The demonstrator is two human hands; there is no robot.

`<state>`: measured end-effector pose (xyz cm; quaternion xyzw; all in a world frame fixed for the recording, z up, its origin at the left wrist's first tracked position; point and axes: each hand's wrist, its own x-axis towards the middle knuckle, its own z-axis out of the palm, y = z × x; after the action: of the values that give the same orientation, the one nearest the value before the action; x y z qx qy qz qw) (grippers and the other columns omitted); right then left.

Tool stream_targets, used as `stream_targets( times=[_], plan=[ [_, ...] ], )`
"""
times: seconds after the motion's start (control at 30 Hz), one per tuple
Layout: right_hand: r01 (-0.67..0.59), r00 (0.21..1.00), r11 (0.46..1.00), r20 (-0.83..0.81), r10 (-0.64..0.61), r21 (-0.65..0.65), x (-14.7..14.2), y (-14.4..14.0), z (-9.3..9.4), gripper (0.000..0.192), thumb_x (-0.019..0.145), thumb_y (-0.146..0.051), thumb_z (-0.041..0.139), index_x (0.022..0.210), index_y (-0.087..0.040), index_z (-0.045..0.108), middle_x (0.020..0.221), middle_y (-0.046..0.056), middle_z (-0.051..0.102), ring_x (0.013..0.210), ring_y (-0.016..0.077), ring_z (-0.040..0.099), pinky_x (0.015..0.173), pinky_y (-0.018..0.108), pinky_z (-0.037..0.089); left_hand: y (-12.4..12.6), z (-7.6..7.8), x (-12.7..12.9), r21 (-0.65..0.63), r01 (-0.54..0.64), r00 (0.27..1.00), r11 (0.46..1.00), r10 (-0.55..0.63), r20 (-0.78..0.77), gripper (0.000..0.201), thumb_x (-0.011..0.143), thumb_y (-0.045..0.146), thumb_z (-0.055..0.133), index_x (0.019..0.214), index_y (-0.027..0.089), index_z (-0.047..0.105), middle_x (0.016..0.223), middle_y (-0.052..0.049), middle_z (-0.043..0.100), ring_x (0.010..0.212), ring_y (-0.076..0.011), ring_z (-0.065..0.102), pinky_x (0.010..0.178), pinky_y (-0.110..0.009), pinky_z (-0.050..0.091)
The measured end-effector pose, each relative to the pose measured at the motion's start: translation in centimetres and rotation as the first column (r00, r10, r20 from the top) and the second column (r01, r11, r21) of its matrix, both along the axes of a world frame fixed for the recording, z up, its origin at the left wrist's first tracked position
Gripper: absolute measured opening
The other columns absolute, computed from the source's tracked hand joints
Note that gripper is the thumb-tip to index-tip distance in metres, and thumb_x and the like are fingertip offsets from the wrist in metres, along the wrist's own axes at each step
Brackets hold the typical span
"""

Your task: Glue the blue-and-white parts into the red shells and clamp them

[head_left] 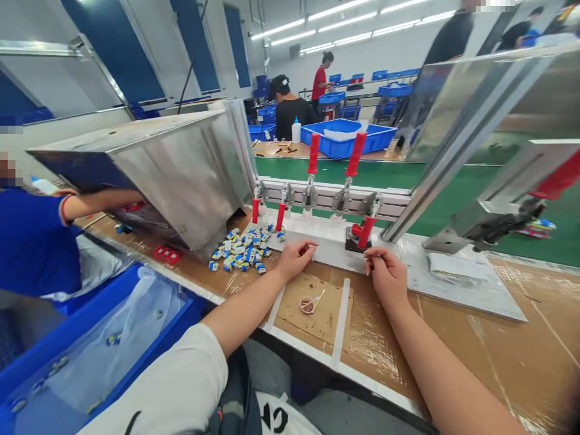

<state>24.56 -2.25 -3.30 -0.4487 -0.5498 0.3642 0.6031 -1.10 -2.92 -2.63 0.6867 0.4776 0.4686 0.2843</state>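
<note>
My left hand point(295, 258) rests loosely curled on the front edge of a white fixture plate point(330, 249), and I see nothing in it. My right hand point(385, 272) lies on the same plate just below a red-handled toggle clamp point(362, 234), its fingertips pinched together by the clamp base; whether a small part sits between them is not visible. A row of red-handled toggle clamps point(312, 181) stands along the back of the fixture. A heap of small blue-and-white parts point(242, 249) lies left of my left hand.
A steel chute point(181, 169) slopes down over the parts heap. A small cup with a stick point(309, 304) sits on cardboard point(312, 311) between my arms. A blue bin with a plastic bag point(113, 338) stands lower left, beside a person in blue point(36, 241). Other people work behind.
</note>
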Motion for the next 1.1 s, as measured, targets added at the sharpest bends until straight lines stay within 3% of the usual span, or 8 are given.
stream_targets(
  times=[0.07,0.13,0.27,0.4,0.53,0.63,0.8,1.1],
  plan=[
    [0.009,1.0,1.0,0.0,-0.009,0.009,0.0,0.0,0.2,0.013,0.083,-0.028,0.058,0.086,-0.02,0.067,0.067,-0.003,0.059,0.051,0.0105,0.05,0.051,0.025,0.038,-0.7,1.0,-0.3,0.063,0.035,0.989,0.997,-0.025,-0.148,0.028,0.1,0.034,0.058,0.114,0.019,0.077,0.073,-0.004,0.072,0.066,-0.0162,0.063,0.063,-0.03,0.044],
    [0.0,1.0,1.0,-0.017,0.0,0.012,-0.1,0.1,0.2,0.012,0.08,-0.026,0.057,0.083,-0.019,0.067,0.065,-0.003,0.058,0.05,0.0104,0.049,0.05,0.025,0.038,-1.7,2.4,-1.3,0.133,0.085,0.923,0.988,-0.028,-0.383,0.027,0.101,0.034,0.058,0.115,0.021,0.076,0.082,-0.006,0.076,0.074,-0.0177,0.067,0.067,-0.03,0.045],
    [0.0,0.998,1.0,-0.059,0.0,0.0,-0.2,0.2,0.2,0.014,0.077,-0.025,0.055,0.079,-0.019,0.067,0.063,-0.003,0.059,0.048,0.01,0.05,0.048,0.025,0.038,-4.5,5.9,-5.3,0.259,0.126,0.632,0.958,0.124,-0.765,0.028,0.105,0.037,0.052,0.109,0.021,0.075,0.094,-0.009,0.078,0.09,-0.0216,0.071,0.075,-0.032,0.047],
    [0.003,0.992,1.0,-0.125,-0.005,-0.019,-0.3,0.1,0.4,0.015,0.075,-0.025,0.056,0.078,-0.018,0.068,0.061,-0.003,0.059,0.046,0.0095,0.05,0.046,0.024,0.038,-7.3,8.8,-11.0,0.361,-0.003,0.424,0.933,0.328,-0.844,0.034,0.108,0.039,0.046,0.109,0.02,0.074,0.102,-0.011,0.078,0.098,-0.0248,0.071,0.084,-0.036,0.051],
    [-0.026,0.981,0.999,-0.194,0.02,-0.03,-0.3,0.4,0.7,0.015,0.073,-0.027,0.056,0.076,-0.018,0.067,0.061,-0.002,0.06,0.047,0.0091,0.049,0.045,0.023,0.037,-8.5,9.8,-16.2,0.376,-0.084,0.292,0.923,0.383,-0.876,0.036,0.107,0.041,0.046,0.106,0.021,0.075,0.099,-0.011,0.078,0.097,-0.0273,0.07,0.083,-0.038,0.053],
    [-0.04,0.975,0.999,-0.221,0.034,-0.023,-0.3,0.3,0.7,0.015,0.072,-0.027,0.057,0.075,-0.018,0.068,0.063,-0.001,0.062,0.047,0.0094,0.049,0.045,0.024,0.038,-9.6,10.0,-18.0,0.361,-0.119,0.25,0.925,0.38,-0.89,0.038,0.107,0.042,0.044,0.102,0.021,0.076,0.097,-0.011,0.078,0.094,-0.027,0.07,0.079,-0.037,0.052],
    [-0.02,0.976,1.0,-0.215,0.018,-0.009,-0.1,0.4,0.5,0.014,0.069,-0.026,0.058,0.074,-0.018,0.069,0.061,-0.001,0.062,0.047,0.0102,0.05,0.045,0.024,0.038,-11.4,10.2,-18.1,0.303,-0.157,0.27,0.94,0.336,-0.902,0.041,0.106,0.043,0.042,0.099,0.021,0.075,0.091,-0.011,0.074,0.089,-0.0262,0.068,0.076,-0.036,0.051],
    [-0.011,0.976,1.0,-0.217,0.008,-0.012,0.3,0.2,0.2,0.012,0.071,-0.026,0.063,0.075,-0.019,0.071,0.065,0.002,0.063,0.051,0.014,0.052,0.047,0.028,0.037,-12.1,7.8,-17.5,0.245,-0.047,0.216,0.968,0.249,-0.944,0.035,0.109,0.037,0.042,0.104,0.019,0.072,0.094,-0.01,0.074,0.09,-0.023,0.068,0.075,-0.034,0.045]
  ],
)
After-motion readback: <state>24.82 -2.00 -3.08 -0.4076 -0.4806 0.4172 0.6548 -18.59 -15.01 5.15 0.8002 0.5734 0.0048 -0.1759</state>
